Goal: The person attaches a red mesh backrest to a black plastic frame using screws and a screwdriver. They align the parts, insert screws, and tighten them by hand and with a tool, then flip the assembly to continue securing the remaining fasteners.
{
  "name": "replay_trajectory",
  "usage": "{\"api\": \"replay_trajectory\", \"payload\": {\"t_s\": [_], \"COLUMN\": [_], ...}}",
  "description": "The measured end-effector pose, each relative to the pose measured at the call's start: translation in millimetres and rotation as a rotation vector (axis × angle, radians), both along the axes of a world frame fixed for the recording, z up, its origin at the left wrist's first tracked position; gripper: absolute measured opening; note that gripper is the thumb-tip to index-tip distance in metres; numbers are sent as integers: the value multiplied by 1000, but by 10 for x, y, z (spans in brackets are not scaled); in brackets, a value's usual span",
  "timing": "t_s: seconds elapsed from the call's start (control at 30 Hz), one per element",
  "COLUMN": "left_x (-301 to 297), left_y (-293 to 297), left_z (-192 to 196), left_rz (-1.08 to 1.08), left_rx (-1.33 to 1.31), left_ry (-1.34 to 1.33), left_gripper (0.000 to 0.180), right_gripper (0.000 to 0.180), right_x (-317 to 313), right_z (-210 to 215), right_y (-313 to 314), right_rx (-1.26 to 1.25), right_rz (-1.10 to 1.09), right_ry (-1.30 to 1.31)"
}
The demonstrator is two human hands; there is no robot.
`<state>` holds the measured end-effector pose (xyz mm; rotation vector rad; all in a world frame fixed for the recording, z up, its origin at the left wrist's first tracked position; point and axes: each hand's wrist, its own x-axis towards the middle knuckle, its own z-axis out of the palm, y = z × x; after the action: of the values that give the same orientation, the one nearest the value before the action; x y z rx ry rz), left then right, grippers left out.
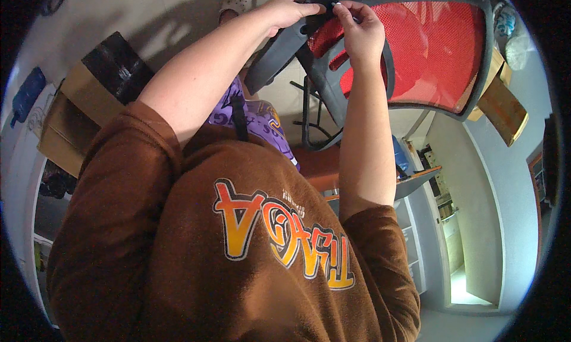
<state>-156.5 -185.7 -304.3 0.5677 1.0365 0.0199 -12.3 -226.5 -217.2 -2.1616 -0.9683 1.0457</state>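
Head view: both hands pinch the black frame (321,62) above the red mesh chair back (428,50), left hand (288,11) steadying, right hand (360,29) fitting; next probably needs firm pressing.

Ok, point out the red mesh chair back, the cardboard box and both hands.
red mesh chair back (434,50), head view, mesh middle
cardboard box (71,119), head view, top face
left hand (288,11), head view, knuckles
right hand (361,29), head view, back

Both hands up at the chair frame (333,98) now. Left hand (289,11) clamped on the black top edge, right hand (360,29) pinching a small part just beside it. Red mesh back (434,50) w/ grey rim sits right of them. Cardboard box (77,113) on floor, far left.
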Motion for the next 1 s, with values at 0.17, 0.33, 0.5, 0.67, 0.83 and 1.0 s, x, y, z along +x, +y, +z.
{"api": "replay_trajectory", "payload": {"t_s": [0.17, 0.33, 0.5, 0.67, 0.83, 1.0], "left_x": [10, 9, 25, 58, 58, 33], "left_y": [-4, -4, 42, 56, 46, 53], "left_z": [-45, 65, 152, 147, 104, 132], "left_rz": [-73, -71, -105, -140, -136, -153], "left_rx": [53, 60, 100, 152, 180, 193], "left_ry": [80, 57, 125, 179, 178, 206], "left_gripper": [42, 49, 59, 63, 64, 61], "right_gripper": [19, 15, 10, 10, 10, 13], "right_x": [-81, 37, 91, 51, 54, 14], "right_z": [144, 12, 13, 46, 23, 58], "right_y": [107, 31, -9, 5, -21, 4], "right_rx": [-124, 0, 70, 58, 76, 18], "right_rz": [127, -273, -452, -460, -402, -313], "right_ry": [-239, 151, 295, 333, 342, 307]}}
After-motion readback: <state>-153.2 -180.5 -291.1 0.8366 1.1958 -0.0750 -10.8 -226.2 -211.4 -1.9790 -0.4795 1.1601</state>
